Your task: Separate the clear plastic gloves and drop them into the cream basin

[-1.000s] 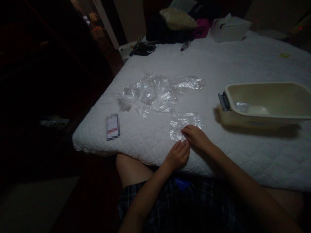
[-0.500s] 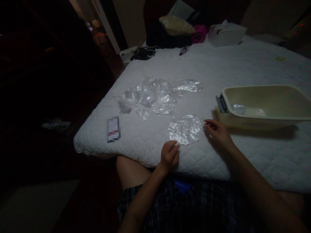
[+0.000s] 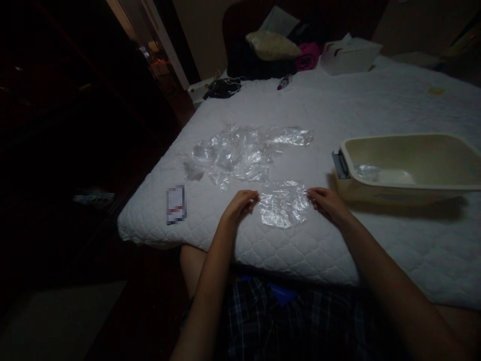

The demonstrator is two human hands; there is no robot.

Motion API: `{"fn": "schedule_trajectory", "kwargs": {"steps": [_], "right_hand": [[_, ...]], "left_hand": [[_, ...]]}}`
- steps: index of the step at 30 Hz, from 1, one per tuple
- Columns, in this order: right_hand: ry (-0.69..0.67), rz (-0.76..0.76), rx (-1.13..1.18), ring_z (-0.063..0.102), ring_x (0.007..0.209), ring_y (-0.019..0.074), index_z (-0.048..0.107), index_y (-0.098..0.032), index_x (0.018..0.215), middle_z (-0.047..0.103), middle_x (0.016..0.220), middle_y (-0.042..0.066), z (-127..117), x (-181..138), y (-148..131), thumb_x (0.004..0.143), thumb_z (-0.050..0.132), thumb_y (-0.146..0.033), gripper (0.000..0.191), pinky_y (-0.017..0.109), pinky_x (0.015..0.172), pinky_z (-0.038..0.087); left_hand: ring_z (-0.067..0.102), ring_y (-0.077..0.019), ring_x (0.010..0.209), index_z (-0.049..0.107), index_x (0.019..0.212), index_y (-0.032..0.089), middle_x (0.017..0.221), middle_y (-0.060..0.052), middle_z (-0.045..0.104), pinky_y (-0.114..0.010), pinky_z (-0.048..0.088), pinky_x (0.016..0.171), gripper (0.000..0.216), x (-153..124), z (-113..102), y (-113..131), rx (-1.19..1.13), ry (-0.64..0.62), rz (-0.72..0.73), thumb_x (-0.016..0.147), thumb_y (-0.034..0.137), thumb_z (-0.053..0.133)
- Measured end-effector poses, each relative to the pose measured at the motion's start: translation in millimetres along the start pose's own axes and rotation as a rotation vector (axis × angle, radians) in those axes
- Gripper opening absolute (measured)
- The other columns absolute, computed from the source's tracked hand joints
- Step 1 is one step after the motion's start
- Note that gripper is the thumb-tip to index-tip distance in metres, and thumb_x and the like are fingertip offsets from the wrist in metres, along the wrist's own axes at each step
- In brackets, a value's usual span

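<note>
A crinkled clear plastic bag (image 3: 284, 205) lies flat on the white quilted mattress (image 3: 214, 220) in front of me. My left hand (image 3: 242, 202) pinches its upper left edge, fingertips pressed together. At the opposite edge, my right hand (image 3: 322, 200) has its thumb and fingers closed on the upper right corner. Just beyond the bag, a spread of several more clear plastic bags (image 3: 240, 153) lies loosely overlapped. To the right of my right hand stands a cream plastic bin (image 3: 406, 193) with a grey handle clip; some clear plastic (image 3: 367, 172) lies inside it.
A phone-sized object (image 3: 176, 204), blurred out, lies near the mattress's left edge. At the far end are a white box (image 3: 351, 56), a pink roll (image 3: 308, 56), a pale pillow-like bag (image 3: 272, 45), a small bottle (image 3: 284, 82) and dark items with cables (image 3: 224, 87).
My left hand has moved up and left from the bag's lower edge to its upper left edge. My right hand has shifted slightly left onto the bag's right corner.
</note>
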State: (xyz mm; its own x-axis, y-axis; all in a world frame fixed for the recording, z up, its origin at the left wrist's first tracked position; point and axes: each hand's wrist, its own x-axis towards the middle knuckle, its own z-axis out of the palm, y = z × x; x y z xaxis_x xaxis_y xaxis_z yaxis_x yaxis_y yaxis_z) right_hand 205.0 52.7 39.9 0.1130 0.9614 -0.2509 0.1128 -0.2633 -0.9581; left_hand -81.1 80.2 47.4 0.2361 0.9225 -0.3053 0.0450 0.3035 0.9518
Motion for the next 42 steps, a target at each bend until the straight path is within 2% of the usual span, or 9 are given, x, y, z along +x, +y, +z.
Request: {"fn": "schedule_trajectory", "kwargs": {"steps": [4,8,12,17,24,30,37,42], "right_hand": [[-0.035,0.011,0.045,0.042,0.042,0.004,0.063,-0.017,0.088,0.058,0.067,-0.001,2,2,1,0.063,0.068,-0.047,0.039,0.017,0.034,0.026],[-0.075,0.028,0.061,0.041,0.043,0.0038,0.063,-0.018,0.093,0.052,0.06,-0.004,-2,1,3,0.062,0.07,-0.042,0.04,0.017,0.037,0.027],[-0.055,0.003,0.042,0.038,0.041,0.0038,0.064,-0.018,0.092,0.051,0.058,-0.005,-2,1,4,0.06,0.071,-0.042,0.041,0.018,0.037,0.028],[-0.022,-0.034,0.032,0.04,0.042,0.0045,0.065,-0.018,0.09,0.052,0.058,-0.004,2,2,5,0.06,0.072,-0.045,0.04,0.018,0.037,0.029],[0.006,-0.078,-0.005,0.039,0.043,0.0049,0.064,-0.018,0.09,0.055,0.062,-0.002,4,3,6,0.063,0.07,-0.045,0.039,0.019,0.036,0.029],[0.014,-0.127,-0.019,0.041,0.045,0.0064,0.063,-0.018,0.083,0.055,0.063,-0.001,5,2,7,0.062,0.07,-0.044,0.034,0.02,0.038,0.032],[0.014,-0.178,-0.055,0.045,0.046,0.0072,0.059,-0.019,0.08,0.055,0.063,-0.002,4,4,9,0.065,0.067,-0.044,0.03,0.021,0.041,0.036],[-0.003,-0.163,-0.028,0.043,0.042,0.007,0.058,-0.019,0.083,0.053,0.055,-0.004,4,1,7,0.066,0.066,-0.042,0.03,0.02,0.037,0.029]], "left_hand": [[0.036,-0.0025,0.032,0.059,0.071,0.011,0.05,0.003,0.048,-0.016,0.018,0.032,0.021,15,2,1,0.033,-0.115,-0.057,0.071,0.032,0.062],[0.037,-0.0011,0.033,0.061,0.082,0.01,0.058,0.001,0.055,-0.015,0.022,0.033,0.02,23,1,-1,0.007,-0.149,-0.049,0.071,0.027,0.064],[0.037,-0.0007,0.032,0.06,0.088,0.01,0.062,0.001,0.058,-0.015,0.022,0.033,0.023,23,1,-3,-0.023,-0.153,-0.026,0.07,0.023,0.065],[0.038,-0.0003,0.033,0.058,0.092,0.011,0.066,-0.003,0.062,-0.014,0.021,0.033,0.026,24,5,-4,-0.088,-0.127,-0.027,0.073,0.027,0.063],[0.037,-0.0008,0.035,0.059,0.091,0.012,0.051,0.006,0.05,-0.014,0.024,0.036,0.024,23,10,-8,-0.077,-0.078,0.037,0.071,0.023,0.065],[0.039,-0.001,0.036,0.058,0.09,0.012,0.057,0.004,0.053,-0.015,0.025,0.036,0.03,21,10,-9,-0.1,-0.076,0.059,0.066,0.026,0.068],[0.038,-0.0026,0.034,0.058,0.082,0.012,0.048,0.006,0.048,-0.015,0.02,0.033,0.025,20,10,-12,-0.125,-0.092,0.102,0.066,0.029,0.068],[0.039,-0.004,0.033,0.059,0.084,0.014,0.041,0.008,0.043,-0.015,0.02,0.034,0.02,19,9,-10,-0.087,-0.103,0.082,0.069,0.027,0.062]]}}
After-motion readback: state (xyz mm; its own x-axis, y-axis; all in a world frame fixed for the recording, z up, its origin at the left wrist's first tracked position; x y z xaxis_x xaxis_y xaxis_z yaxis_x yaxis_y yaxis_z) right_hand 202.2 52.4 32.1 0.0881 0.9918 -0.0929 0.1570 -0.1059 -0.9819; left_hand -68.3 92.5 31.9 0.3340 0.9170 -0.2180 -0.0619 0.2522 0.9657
